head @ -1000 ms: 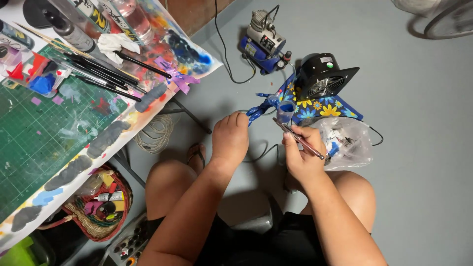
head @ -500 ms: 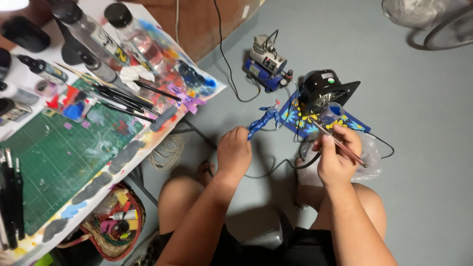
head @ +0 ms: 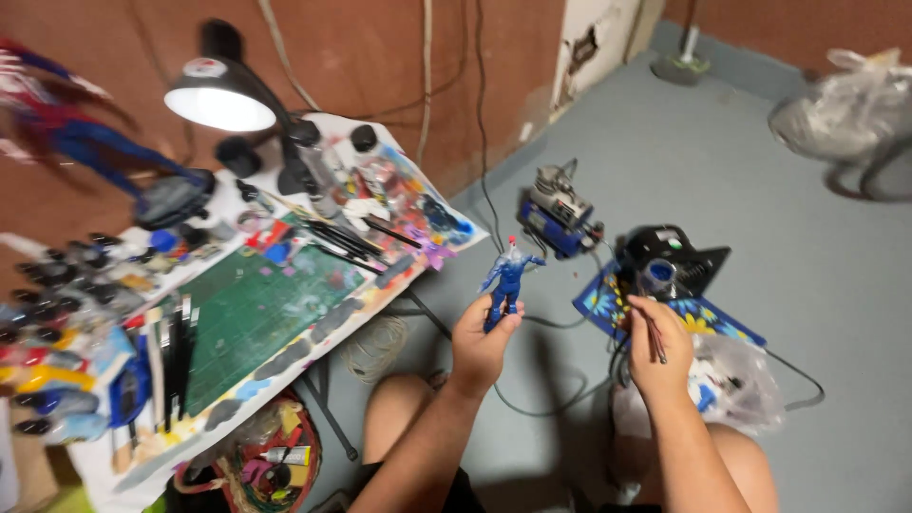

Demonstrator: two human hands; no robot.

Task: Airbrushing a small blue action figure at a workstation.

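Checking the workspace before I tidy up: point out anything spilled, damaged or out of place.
Paint smears cover the table's edge around the green cutting mat, and the wall corner shows chipped, peeling plaster. Cables trail loose over the floor by the compressor. The blue figure in the left hand looks intact.

Home hobby workshop, paint-stained table (head: pixel 399 275), cutting mat (head: pixel 256 318), compressor (head: pixel 559 217)
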